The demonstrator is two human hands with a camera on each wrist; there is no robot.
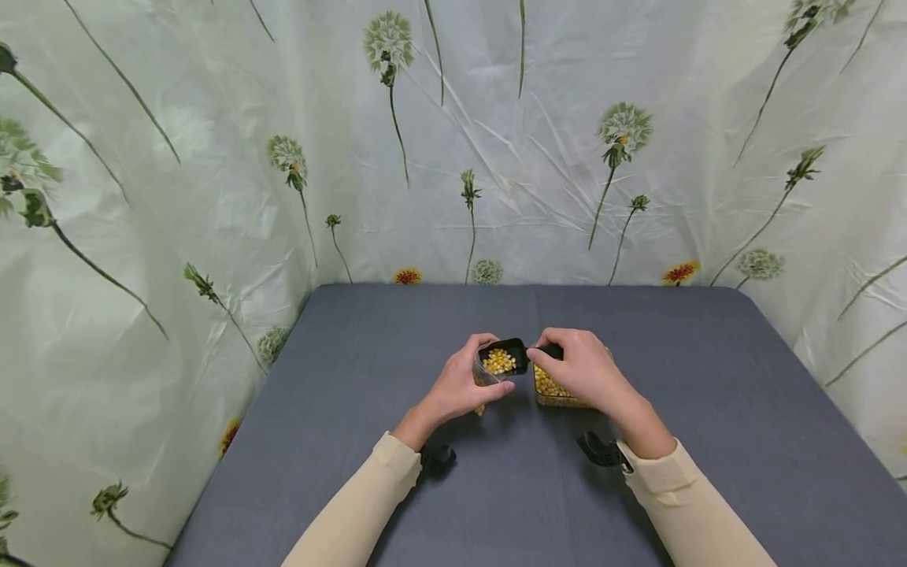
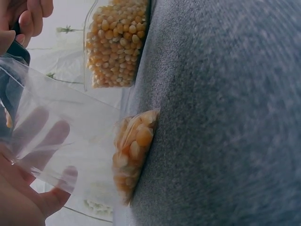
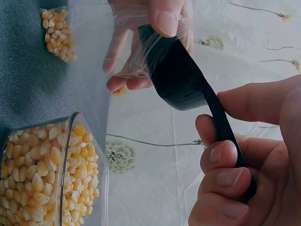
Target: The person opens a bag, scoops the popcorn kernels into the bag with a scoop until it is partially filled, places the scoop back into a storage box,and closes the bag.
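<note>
My right hand grips the handle of a black scoop, its fingers curled round it in the right wrist view. Yellow corn kernels lie in the scoop's bowl. With my left hand I hold a clear plastic bag by its mouth, fingers behind the film and thumb at the near side. The scoop's front end is inside the bag's mouth. Kernels fill the bag's bottom corner, which hangs low at the grey tabletop. Below my right hand stands a clear container full of corn kernels.
A grey cloth covers the table. Behind and beside it hangs a pale curtain printed with dandelions. Black wrist mounts sit under both cream sleeves, low over the table.
</note>
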